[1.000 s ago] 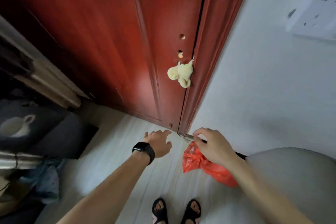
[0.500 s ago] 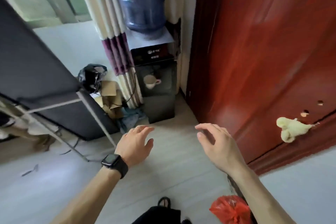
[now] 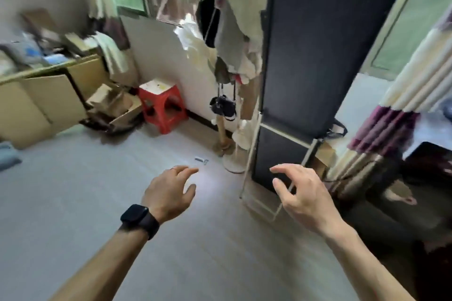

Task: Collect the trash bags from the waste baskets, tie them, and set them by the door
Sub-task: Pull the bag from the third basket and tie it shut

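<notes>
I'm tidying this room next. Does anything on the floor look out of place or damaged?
A small grey object lies loose on the bare floor ahead of the left hand. Crushed cardboard boxes slump beside the red stool.

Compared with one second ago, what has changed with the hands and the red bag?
The right hand let go of the red bag by the door. The view swung left into the room; bag and door are now out of sight. The left hand stayed empty and open.

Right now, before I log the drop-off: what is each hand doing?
Left hand: open, holding nothing.
Right hand: open, fingers loosely curled, holding nothing.
</notes>
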The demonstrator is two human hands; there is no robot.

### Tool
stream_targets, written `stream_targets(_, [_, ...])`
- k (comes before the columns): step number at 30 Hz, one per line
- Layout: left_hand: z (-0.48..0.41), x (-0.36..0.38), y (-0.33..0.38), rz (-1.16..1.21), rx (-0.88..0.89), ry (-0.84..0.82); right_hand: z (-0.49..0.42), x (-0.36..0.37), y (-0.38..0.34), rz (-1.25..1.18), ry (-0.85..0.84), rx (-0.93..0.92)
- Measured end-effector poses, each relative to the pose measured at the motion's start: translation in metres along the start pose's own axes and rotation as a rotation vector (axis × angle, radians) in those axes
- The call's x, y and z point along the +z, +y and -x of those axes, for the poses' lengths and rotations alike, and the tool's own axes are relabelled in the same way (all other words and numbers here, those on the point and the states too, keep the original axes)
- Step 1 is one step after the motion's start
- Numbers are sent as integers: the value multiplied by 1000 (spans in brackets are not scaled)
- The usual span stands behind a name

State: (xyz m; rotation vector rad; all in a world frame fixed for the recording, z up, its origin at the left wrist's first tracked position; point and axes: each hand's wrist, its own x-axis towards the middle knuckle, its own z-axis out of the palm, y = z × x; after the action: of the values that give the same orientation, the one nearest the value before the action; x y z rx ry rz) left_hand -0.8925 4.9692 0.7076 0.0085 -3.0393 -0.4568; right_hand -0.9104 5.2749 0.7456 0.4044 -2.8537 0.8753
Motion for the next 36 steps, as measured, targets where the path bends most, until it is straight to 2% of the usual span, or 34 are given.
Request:
stream_targets(7, [24, -84, -231, -54, -361, 81, -135, 148, -184, -39, -183, -311])
stream_targets(12, [32, -138, -358, -111, -539, 125, -205, 238, -309, -70, -278, -477])
stream_targets(23, [-16, -209, -561, -188, -803, 219, -375, 410, -517, -118, -440, -802])
stream_targets(29, [-38, -264, -670, -229, -1054, 349, -476, 502, -658, -156, -509, -1038])
stream_targets(36, [-8, -318, -779, -262, -1289, 419, -516, 592, -824, -265, -602, -1231])
